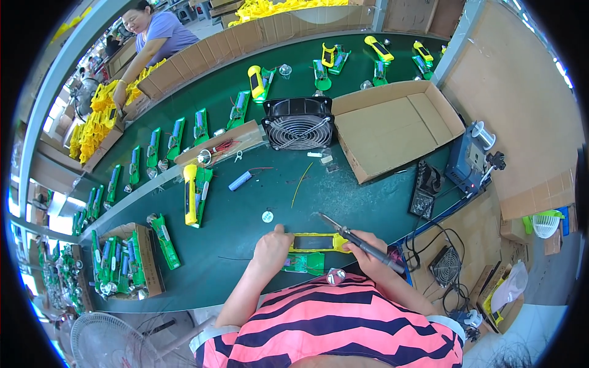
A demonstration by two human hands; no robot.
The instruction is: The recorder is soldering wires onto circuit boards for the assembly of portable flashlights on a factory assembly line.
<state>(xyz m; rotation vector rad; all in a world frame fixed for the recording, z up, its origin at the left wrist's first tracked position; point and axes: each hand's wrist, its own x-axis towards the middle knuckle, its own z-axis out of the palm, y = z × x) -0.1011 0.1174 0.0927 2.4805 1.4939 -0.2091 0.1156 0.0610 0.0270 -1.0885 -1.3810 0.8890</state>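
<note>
My left hand is closed on the left end of a yellow plastic housing with a dark panel in its middle. In my right hand lies a soldering iron, its tip pointing up and left above the bench. The fingers of that hand also touch the housing's right end. Just below the housing is a green plastic part with a thin wire, and beside it a shiny round lamp reflector close to my striped shirt. A small white disc lies beyond my left hand.
A black fan and a shallow cardboard box stand at the back. A blue soldering station is at right. A box of green lamp parts sits left; a blue battery lies mid-bench. Another person reaches into yellow parts.
</note>
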